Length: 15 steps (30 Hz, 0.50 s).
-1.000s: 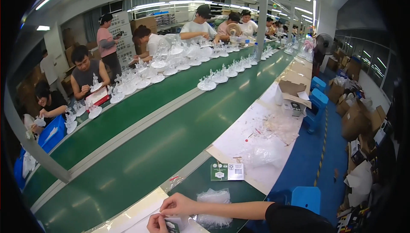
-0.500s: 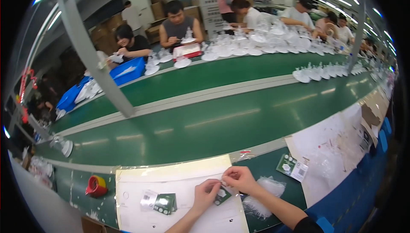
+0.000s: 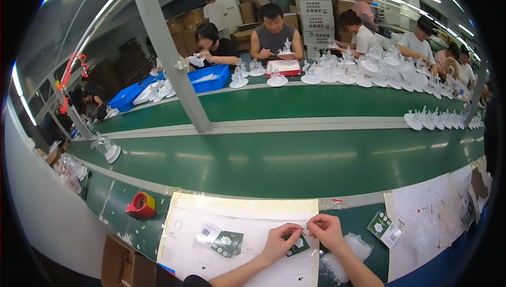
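My left hand [image 3: 281, 241] and my right hand [image 3: 327, 230] meet fingertip to fingertip over a small dark green card [image 3: 297, 245] with a white patch, which lies on a white paper sheet [image 3: 237, 266] at the near edge of the bench. Both hands pinch something tiny above the card; what it is I cannot make out. Two more small cards [image 3: 220, 239], one white and one dark green, lie on the sheet left of my left hand. A crumpled clear plastic bag [image 3: 342, 258] rests under my right forearm.
A red tape dispenser [image 3: 140, 205] sits at the left. Another green card [image 3: 385, 227] lies right of my hands beside a second white sheet [image 3: 429, 218]. A green conveyor belt [image 3: 295, 160] runs across, with clear plastic pieces [image 3: 440, 119] on white bases. Several people work on the far side.
My head has turned left, so the view swung from the belt's right end to its left part. My hands stayed together on the small green card.
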Each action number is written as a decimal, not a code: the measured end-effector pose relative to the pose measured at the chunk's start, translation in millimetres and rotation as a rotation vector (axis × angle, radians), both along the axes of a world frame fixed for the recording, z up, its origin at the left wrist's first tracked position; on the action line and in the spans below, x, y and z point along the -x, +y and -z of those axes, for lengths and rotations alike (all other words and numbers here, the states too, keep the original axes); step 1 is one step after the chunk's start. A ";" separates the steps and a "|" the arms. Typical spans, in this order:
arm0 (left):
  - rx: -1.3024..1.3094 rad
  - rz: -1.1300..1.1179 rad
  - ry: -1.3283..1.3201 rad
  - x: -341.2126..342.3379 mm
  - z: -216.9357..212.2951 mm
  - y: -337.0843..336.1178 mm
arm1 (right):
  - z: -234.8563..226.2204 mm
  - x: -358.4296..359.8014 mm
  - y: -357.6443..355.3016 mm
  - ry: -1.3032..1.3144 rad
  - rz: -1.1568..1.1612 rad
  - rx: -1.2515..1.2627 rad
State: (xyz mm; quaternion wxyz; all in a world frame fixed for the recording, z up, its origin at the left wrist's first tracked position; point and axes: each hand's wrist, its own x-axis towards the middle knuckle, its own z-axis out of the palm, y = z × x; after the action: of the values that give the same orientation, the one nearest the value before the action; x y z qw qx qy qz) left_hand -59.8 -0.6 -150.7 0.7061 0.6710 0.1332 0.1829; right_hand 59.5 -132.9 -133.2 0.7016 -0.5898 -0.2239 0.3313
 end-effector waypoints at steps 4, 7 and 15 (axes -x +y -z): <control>-0.080 -0.018 0.067 3.3 -4.7 -0.2 | -3.9 -2.0 -1.6 0.001 -0.018 -0.007; -0.025 0.016 0.067 -0.3 -7.5 3.1 | -6.0 -5.4 0.7 0.019 -0.019 -0.032; -0.043 -0.010 0.027 2.2 -1.9 1.5 | -3.3 -2.2 -0.7 0.048 -0.035 -0.060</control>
State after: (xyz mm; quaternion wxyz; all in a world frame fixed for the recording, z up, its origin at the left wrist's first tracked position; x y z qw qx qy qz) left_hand -62.0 0.9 -148.9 0.6886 0.6878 0.1422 0.1803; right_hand 61.7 -133.6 -129.9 0.7183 -0.5561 -0.2272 0.3508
